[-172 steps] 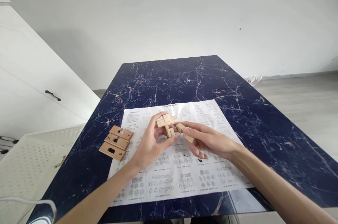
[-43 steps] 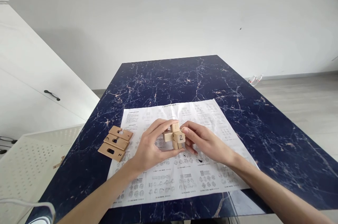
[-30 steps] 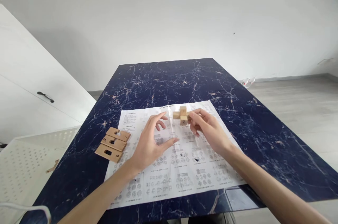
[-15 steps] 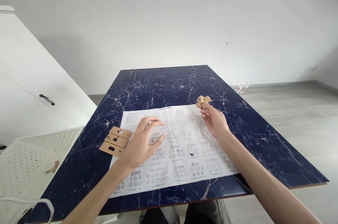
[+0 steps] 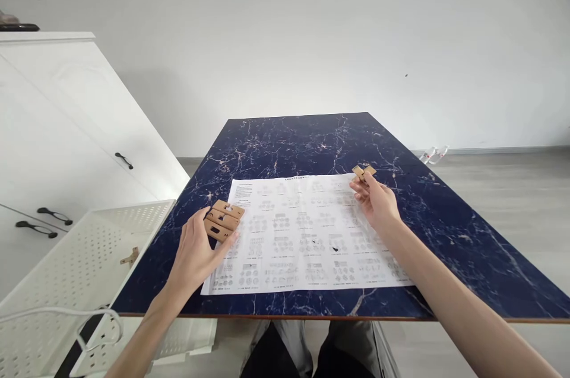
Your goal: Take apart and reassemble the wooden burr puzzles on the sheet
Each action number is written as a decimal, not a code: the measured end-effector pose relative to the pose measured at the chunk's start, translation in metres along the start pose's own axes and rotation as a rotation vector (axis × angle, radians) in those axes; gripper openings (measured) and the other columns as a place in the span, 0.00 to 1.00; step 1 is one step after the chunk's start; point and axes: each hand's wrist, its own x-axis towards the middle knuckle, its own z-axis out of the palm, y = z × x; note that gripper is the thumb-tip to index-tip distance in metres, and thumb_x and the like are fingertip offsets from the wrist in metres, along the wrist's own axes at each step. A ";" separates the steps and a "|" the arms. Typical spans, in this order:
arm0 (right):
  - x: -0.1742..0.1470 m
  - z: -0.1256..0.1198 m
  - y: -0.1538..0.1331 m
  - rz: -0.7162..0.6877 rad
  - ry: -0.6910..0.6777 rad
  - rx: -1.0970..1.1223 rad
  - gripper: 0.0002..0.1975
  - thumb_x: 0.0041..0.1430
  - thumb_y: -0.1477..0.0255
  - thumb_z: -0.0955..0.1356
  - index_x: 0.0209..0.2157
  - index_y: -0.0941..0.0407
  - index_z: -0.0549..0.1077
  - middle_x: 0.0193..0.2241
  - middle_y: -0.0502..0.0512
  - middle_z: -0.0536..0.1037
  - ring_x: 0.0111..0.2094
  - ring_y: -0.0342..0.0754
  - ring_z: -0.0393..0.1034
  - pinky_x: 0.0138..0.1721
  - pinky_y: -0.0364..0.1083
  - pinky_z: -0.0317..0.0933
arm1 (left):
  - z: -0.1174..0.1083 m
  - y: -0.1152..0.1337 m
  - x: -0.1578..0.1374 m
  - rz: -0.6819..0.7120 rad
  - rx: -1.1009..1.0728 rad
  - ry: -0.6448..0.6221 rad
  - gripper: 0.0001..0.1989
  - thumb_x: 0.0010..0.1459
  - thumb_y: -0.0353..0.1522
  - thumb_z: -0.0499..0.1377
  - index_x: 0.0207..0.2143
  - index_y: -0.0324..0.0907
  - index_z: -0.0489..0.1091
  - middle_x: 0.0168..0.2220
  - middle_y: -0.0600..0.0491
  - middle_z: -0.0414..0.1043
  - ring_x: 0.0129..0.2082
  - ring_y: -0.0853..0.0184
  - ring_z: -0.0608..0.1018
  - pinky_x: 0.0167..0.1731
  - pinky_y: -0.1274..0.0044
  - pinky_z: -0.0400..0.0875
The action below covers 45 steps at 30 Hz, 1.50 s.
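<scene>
My left hand (image 5: 192, 250) is closed around three flat wooden puzzle pieces (image 5: 228, 222) lying side by side. Its fingers are on their left edge and the thumb is at their lower right. The pieces have cut-out slots and small dark numbers. My right hand (image 5: 377, 199) pinches a small wooden interlocking puzzle piece (image 5: 357, 172) near the top right corner of the printed sheet; the fingers cover part of it. Under both hands spreads a large white instruction sheet (image 5: 285, 232) with rows of small diagrams.
The dark blue marbled table (image 5: 294, 146) stands near a white wall. At the left are a white cabinet (image 5: 89, 129) and a white perforated rack (image 5: 84, 253) with a wooden piece (image 5: 130, 256) and a white cable (image 5: 57, 310). Clear plastic objects (image 5: 434, 155) show beyond the table's right edge.
My left hand has moved left from over the sheet and closed on the flat wooden pieces. My right hand still holds its piece, now turned slightly. The camera view has shifted.
</scene>
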 end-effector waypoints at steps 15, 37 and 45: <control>-0.042 0.023 -0.001 -0.050 -0.389 -0.390 0.23 0.52 0.59 0.81 0.25 0.52 0.66 0.19 0.45 0.73 0.18 0.41 0.64 0.18 0.40 0.57 | 0.024 0.011 0.022 0.113 -0.010 0.064 0.44 0.62 0.54 0.61 0.69 0.36 0.54 0.67 0.30 0.62 0.68 0.37 0.66 0.64 0.46 0.63; -0.046 0.027 -0.004 -0.153 -0.525 -0.679 0.15 0.61 0.62 0.74 0.28 0.50 0.66 0.19 0.46 0.75 0.18 0.43 0.63 0.23 0.44 0.59 | 0.013 0.030 0.025 -0.031 0.139 0.040 0.37 0.66 0.55 0.54 0.66 0.39 0.61 0.66 0.35 0.68 0.65 0.35 0.67 0.60 0.44 0.62; -0.041 0.026 0.001 -0.139 -0.535 -0.685 0.15 0.62 0.62 0.74 0.28 0.50 0.66 0.19 0.46 0.74 0.19 0.45 0.65 0.24 0.45 0.58 | 0.013 0.029 0.029 -0.004 0.185 0.045 0.37 0.66 0.55 0.55 0.65 0.36 0.63 0.62 0.31 0.72 0.62 0.33 0.71 0.57 0.45 0.67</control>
